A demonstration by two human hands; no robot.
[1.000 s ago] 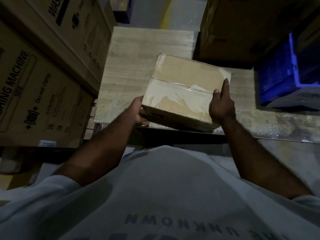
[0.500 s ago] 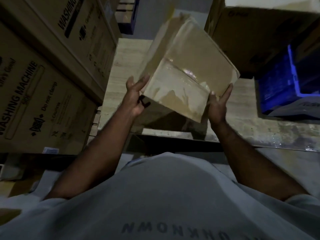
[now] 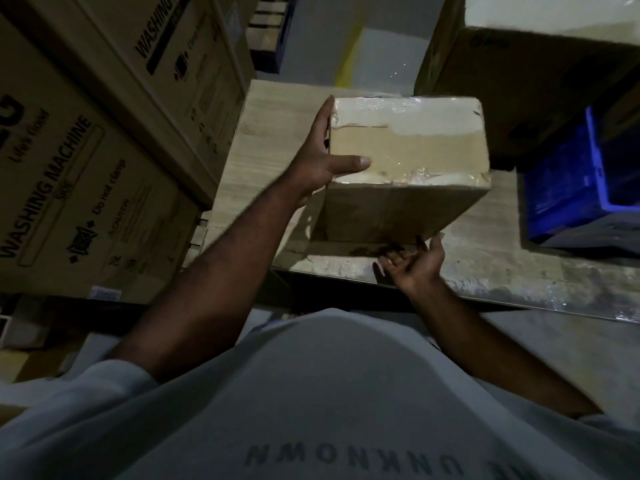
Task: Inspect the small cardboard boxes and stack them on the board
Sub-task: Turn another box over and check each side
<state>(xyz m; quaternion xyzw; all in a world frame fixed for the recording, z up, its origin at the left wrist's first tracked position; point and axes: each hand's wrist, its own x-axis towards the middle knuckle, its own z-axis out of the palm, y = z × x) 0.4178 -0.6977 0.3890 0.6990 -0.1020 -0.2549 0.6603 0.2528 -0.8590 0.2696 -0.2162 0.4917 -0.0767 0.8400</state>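
I hold a small cardboard box (image 3: 408, 150), sealed with shiny clear tape, in the air above the pale wooden board (image 3: 277, 109). Its taped face points up at me and a plain brown side faces me. My left hand (image 3: 318, 168) grips the box's left edge, thumb laid across the upper face and fingers up along the left side. My right hand (image 3: 415, 268) is palm up with spread fingers under the box's near bottom edge, fingertips touching it. No other small box shows on the board.
Large washing machine cartons (image 3: 86, 185) stand stacked on the left, close to the board. A big dark carton (image 3: 519, 81) sits at the back right, and a blue plastic crate (image 3: 571, 188) rests on the board's right end. Grey floor lies beyond.
The box has turned from a steep tilt to a squarer pose. My right hand left the box's right side and dropped under its near edge. My left thumb now lies over the top.
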